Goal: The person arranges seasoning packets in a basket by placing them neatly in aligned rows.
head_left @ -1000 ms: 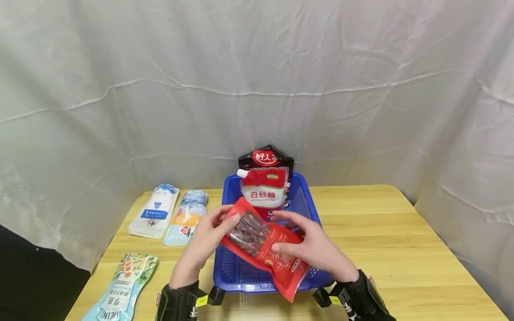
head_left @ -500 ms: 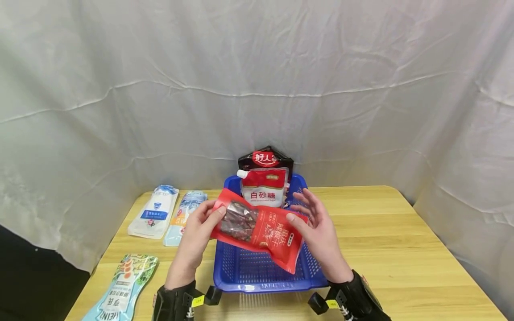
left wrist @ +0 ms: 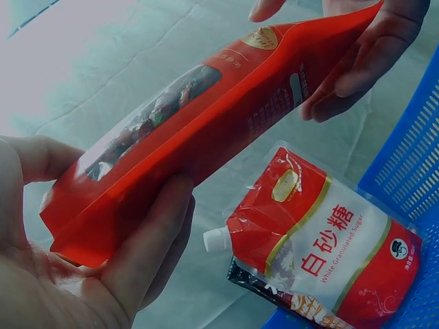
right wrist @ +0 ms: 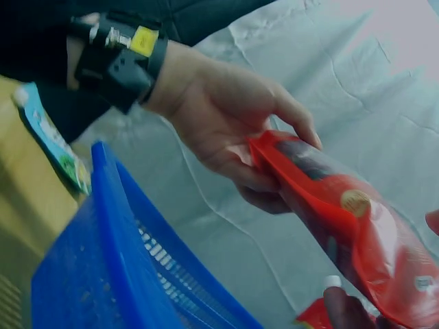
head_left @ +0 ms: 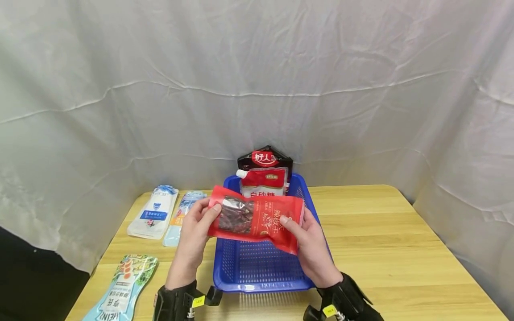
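The left hand (head_left: pixel 195 232) pinches the dried chili bag (head_left: pixel 261 219) at nine o'clock; whether the right hand (head_left: pixel 312 245) grips at three o'clock, I cannot tell.

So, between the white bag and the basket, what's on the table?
A blue-and-orange bag, partly hidden by the left hand; the head view shows it.

The basket (head_left: pixel 263 287) is blue, the worktop (head_left: pixel 381 240) yellowish wood-grain. Above the basket, the packet (head_left: pixel 259 218) is red with pale lettering; inside, the sugar pouch (head_left: pixel 265 178) is red and white, the bag (head_left: pixel 283 163) mostly black.
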`<state>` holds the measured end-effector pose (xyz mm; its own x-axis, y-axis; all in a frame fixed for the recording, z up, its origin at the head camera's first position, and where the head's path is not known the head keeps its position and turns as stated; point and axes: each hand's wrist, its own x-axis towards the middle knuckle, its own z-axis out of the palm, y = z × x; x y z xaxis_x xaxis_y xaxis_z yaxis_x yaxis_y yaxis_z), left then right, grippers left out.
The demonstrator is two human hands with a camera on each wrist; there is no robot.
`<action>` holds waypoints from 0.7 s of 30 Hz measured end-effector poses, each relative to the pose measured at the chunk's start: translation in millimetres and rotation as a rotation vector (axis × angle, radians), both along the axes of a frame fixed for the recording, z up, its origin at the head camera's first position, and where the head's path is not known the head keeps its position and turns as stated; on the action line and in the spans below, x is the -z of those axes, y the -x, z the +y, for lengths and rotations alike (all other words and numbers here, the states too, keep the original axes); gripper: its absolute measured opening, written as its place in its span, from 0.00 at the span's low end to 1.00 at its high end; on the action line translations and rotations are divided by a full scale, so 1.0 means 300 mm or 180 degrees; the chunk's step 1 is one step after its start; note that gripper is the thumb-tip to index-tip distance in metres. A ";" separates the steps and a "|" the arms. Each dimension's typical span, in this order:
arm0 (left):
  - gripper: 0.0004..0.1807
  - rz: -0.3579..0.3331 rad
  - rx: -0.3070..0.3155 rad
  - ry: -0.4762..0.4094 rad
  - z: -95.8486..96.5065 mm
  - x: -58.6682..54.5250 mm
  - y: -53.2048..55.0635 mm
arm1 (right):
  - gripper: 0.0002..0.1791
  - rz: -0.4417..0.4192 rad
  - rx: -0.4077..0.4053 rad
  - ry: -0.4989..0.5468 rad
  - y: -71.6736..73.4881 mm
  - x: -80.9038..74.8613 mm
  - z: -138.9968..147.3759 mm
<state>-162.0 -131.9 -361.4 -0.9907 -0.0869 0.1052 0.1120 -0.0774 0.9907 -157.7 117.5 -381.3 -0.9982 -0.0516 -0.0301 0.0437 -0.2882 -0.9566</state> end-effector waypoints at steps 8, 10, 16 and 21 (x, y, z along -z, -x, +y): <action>0.20 0.0015 0.0041 -0.0027 0.012 0.003 0.003 | 0.31 -0.0128 0.0048 0.0061 0.000 0.003 -0.011; 0.20 0.0013 0.0057 -0.0022 0.012 0.004 0.003 | 0.31 -0.0157 0.0073 0.0048 0.001 0.002 -0.010; 0.20 -0.0041 0.0137 0.0046 0.009 0.004 0.001 | 0.31 -0.0121 0.0056 -0.0010 0.009 -0.001 0.000; 0.22 -0.0056 0.0226 0.0146 0.001 0.001 -0.004 | 0.29 -0.0076 0.0059 -0.0180 0.014 -0.010 0.026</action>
<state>-160.8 -131.7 -361.6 -0.9959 -0.0117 0.0899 0.0903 -0.0391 0.9951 -162.0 125.2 -378.3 -0.9979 -0.0307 -0.0564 0.0620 -0.2346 -0.9701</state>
